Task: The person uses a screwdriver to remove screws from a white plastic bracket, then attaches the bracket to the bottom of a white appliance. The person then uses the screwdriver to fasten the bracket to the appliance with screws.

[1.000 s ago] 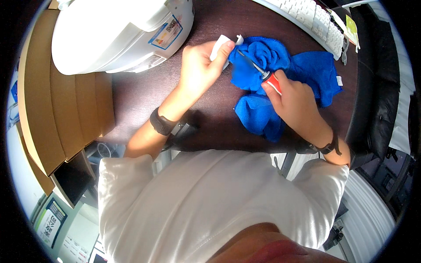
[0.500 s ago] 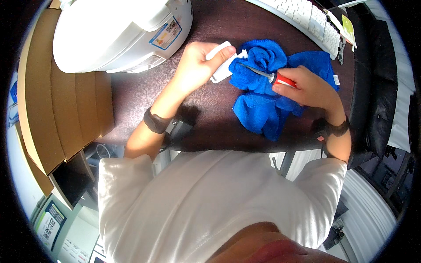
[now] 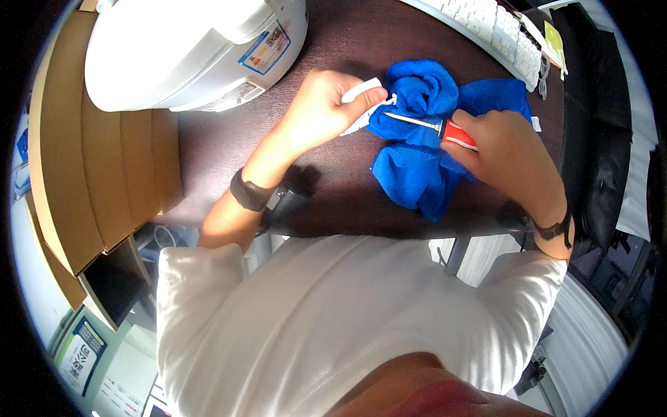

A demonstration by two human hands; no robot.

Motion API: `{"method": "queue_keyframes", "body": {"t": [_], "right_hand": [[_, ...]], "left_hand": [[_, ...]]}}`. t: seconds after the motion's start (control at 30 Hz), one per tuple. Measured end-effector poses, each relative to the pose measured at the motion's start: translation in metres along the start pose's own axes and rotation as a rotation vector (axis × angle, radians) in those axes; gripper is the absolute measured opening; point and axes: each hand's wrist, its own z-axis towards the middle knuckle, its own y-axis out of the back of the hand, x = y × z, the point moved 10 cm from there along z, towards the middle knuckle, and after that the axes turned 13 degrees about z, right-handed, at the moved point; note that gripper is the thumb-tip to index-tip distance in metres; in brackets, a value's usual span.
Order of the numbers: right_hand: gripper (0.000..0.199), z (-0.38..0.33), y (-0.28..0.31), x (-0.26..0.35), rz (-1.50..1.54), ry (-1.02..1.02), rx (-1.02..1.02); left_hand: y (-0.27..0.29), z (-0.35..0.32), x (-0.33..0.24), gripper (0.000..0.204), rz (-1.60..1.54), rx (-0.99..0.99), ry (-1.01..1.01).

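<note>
My left hand (image 3: 326, 104) is closed on a flat white plastic piece (image 3: 363, 89), thumb on top, with a small white prong sticking out toward the right. In my right hand (image 3: 504, 142) is a screwdriver (image 3: 460, 135) with a red and white handle, gripped by the handle. Its metal shaft points left, and the tip lies close to the white piece; whether they touch I cannot tell. Beneath the screwdriver a crumpled blue cloth (image 3: 410, 177) is spread on the dark brown table (image 3: 340, 187).
A large white rounded appliance (image 3: 174, 52) with a label stands at the far left. Next to it is a brown cardboard box (image 3: 104, 160). A white keyboard (image 3: 486, 31) lies at the far right, with a cable beside it. A black chair (image 3: 590, 139) is beyond the table's right edge.
My left hand has moved slightly right with the white piece, which is now tilted differently. My right hand has shifted a little right and turned, and the screwdriver has moved right with it.
</note>
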Motion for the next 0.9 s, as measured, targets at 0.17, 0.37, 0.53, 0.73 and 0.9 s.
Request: {"method": "queue_keyframes", "body": {"t": [0.17, 0.37, 0.53, 0.73, 0.9], "right_hand": [[0.022, -0.013, -0.010, 0.015, -0.182, -0.206, -0.008], [0.026, -0.017, -0.022, 0.000, 0.126, -0.310, -0.205], [0.028, -0.014, -0.043, -0.007, 0.596, -0.279, -0.319], [0.028, -0.010, -0.053, -0.003, 0.792, -0.253, -0.355], [0.029, -0.008, -0.036, -0.004, 0.505, -0.176, -0.376]], "left_hand": [[0.012, -0.006, -0.022, 0.033, 0.217, -0.182, -0.142], [0.031, -0.014, -0.026, 0.032, 0.126, -0.402, -0.057], [0.037, -0.022, -0.018, 0.027, -0.065, -0.549, -0.039], [0.029, -0.023, -0.011, 0.031, -0.328, -0.468, 0.006], [0.021, -0.019, -0.007, 0.033, -0.388, -0.354, 0.030]]}}
